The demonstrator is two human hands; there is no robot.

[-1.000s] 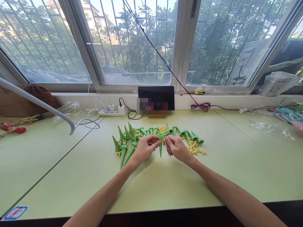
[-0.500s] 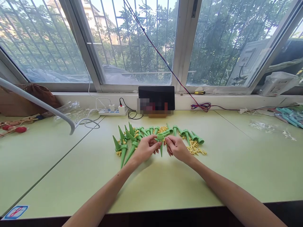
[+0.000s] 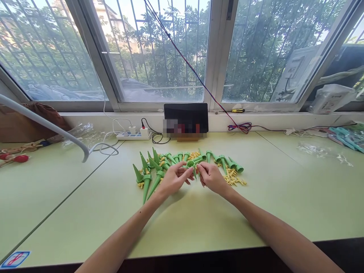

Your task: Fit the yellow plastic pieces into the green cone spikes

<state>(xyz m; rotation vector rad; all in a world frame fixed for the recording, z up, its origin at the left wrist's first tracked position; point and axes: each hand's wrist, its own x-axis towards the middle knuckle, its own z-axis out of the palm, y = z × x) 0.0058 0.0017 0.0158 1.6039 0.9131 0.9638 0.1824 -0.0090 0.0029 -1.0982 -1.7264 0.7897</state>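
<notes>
My left hand (image 3: pixel 175 178) is closed on a green spike (image 3: pixel 190 164), its round open collar facing up and its tip pointing down. Pressed close to the collar's right side, my right hand (image 3: pixel 212 177) has its fingers pinched around a small piece; a bit of yellow and orange shows at the fingertips. Several green spikes (image 3: pixel 146 185) lie and stand to the left of my hands, with others (image 3: pixel 223 163) behind and to the right. Small yellow pieces (image 3: pixel 233 178) are scattered among them and in a pile by my right hand.
A dark tablet (image 3: pixel 186 117) stands at the back of the table (image 3: pixel 216 223). A white power strip (image 3: pixel 134 135) with cables is left of it, a bundled cable (image 3: pixel 240 127) right. A white curved tube (image 3: pixel 48 123) reaches in from the left.
The green spike has tilted, so its collar opening faces me more and its tip looks shorter. Both hands remain close together, and the view has shifted slightly.
</notes>
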